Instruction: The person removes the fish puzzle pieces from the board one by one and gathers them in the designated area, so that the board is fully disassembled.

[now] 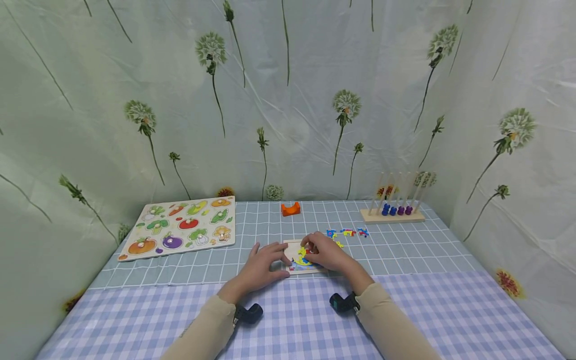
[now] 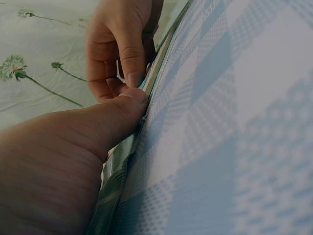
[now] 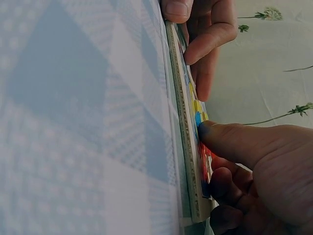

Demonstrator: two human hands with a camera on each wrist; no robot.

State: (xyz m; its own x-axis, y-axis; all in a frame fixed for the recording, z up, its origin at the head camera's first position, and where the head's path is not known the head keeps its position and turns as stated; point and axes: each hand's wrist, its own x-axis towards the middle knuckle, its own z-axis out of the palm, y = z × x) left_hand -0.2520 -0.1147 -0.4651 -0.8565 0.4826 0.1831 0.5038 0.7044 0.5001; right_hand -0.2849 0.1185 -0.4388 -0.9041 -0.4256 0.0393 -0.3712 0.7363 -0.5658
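Note:
A small wooden jigsaw puzzle tray (image 1: pixel 292 246) lies on the table with yellow, red and blue pieces in it. My left hand (image 1: pixel 265 265) rests at its left side, fingers loosely spread over the tray, thumb at the near edge. From the right, my right hand (image 1: pixel 327 251) reaches over the tray with bent fingers. In the right wrist view, its thumb presses a blue part of a puzzle piece (image 3: pixel 198 117), and the fingers curl at the red part beside it. The hand hides much of that piece. Loose puzzle pieces (image 1: pixel 347 232) lie beyond the right hand.
A vegetable peg puzzle board (image 1: pixel 180 227) lies at the left. An orange curved block (image 1: pixel 290 209) stands at the back. At the back right is a wooden peg rack (image 1: pixel 392 216) with blue and purple beads. A checked cloth (image 1: pixel 297 320) covers the near table.

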